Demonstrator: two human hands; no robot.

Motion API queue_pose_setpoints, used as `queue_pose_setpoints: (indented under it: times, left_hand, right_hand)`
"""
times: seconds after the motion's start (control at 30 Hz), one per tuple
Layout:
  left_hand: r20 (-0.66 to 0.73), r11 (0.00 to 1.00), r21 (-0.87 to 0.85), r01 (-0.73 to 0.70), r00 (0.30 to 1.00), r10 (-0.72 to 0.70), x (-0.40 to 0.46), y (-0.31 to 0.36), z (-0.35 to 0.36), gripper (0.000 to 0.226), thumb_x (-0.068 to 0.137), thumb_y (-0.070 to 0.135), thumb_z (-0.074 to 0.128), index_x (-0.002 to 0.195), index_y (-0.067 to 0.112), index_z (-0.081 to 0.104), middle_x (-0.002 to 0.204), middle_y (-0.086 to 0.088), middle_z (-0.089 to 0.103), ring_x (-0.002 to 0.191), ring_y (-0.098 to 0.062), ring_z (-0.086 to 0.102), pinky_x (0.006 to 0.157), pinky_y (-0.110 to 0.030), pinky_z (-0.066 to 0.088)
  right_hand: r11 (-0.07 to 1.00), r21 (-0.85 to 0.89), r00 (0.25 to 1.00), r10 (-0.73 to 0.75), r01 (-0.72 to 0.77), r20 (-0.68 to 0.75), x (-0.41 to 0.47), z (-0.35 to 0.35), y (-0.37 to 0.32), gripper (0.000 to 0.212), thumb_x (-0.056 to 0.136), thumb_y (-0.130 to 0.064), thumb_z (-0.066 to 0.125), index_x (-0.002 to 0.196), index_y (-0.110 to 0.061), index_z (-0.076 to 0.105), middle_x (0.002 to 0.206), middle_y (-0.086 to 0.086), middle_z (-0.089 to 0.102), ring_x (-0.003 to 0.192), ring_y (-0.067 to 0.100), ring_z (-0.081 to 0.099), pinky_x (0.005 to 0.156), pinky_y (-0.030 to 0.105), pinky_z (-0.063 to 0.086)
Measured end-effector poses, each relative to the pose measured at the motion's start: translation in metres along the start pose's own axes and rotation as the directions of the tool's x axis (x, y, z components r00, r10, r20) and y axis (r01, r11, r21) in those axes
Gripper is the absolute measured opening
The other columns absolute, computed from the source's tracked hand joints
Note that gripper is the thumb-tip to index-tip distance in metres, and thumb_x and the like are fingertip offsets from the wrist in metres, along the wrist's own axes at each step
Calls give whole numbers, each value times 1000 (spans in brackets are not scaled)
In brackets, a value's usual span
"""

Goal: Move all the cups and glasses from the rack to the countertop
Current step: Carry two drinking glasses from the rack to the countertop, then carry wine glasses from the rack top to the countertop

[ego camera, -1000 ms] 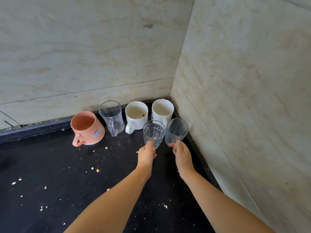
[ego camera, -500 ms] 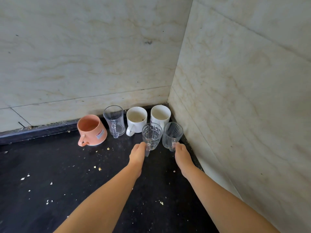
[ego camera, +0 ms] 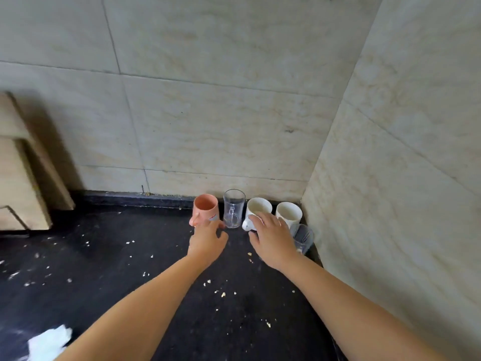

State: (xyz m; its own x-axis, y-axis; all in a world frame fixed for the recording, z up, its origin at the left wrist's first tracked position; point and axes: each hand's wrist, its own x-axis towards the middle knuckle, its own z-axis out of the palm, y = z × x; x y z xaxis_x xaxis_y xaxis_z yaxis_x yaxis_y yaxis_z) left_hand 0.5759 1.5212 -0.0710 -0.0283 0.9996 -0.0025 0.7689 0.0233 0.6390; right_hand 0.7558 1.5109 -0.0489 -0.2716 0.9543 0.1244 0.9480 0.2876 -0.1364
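Note:
Along the back wall of the black countertop (ego camera: 130, 269) stand a pink mug (ego camera: 205, 207), a clear glass mug (ego camera: 233, 207) and two white mugs (ego camera: 259, 206) (ego camera: 289, 213). In front of the right white mug stands a ribbed glass (ego camera: 304, 238), close to the corner. My left hand (ego camera: 208, 241) hovers just in front of the pink mug, fingers apart and holding nothing. My right hand (ego camera: 273, 239) is spread above the counter in front of the white mugs, empty; it hides the second glass.
Tiled walls meet in a corner behind and right of the cups. A pale wooden unit (ego camera: 23, 175) stands at the far left. Crumbs are scattered over the counter, and a white cloth (ego camera: 49, 343) lies at the bottom left.
Both hands have let go of the two glasses near the corner and drawn back, now empty. The view has swung left and up.

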Motion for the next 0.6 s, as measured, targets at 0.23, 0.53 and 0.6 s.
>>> queue_pose_setpoints:
  times: [0.23, 0.53, 0.6]
  left_hand:
    - [-157, 903, 419, 95, 987, -30, -66, -69, -100, 35, 91, 28, 43, 125, 20, 50, 125, -4, 51, 119, -26, 43, 96, -38, 38]
    - [-367, 810, 456, 368, 907, -205, -238, -151, -203, 34, 93, 28, 40, 124, 20, 50, 127, -5, 49, 121, -26, 41, 100, -38, 37]
    - [-409, 790, 429, 438, 874, -263, -295, -169, -220, 34, 93, 29, 40, 125, 19, 50, 126, -6, 49, 121, -26, 41, 100, -39, 37]
  right_hand:
    - [947, -113, 951, -286, 299, 120, 12, -14, -122, 39, 98, -32, 35, 135, -20, 44, 140, 5, 46, 131, 30, 39, 110, 53, 24]
    - [831, -86, 831, -532, 549, 161, -52, -16, -304, 45, 100, -39, 33, 141, -20, 38, 145, 7, 41, 132, 30, 39, 109, 49, 29]
    - [792, -58, 788, -592, 608, 170, -84, -13, -348, 46, 100, -39, 32, 141, -19, 38, 145, 8, 41, 132, 30, 39, 108, 49, 30]
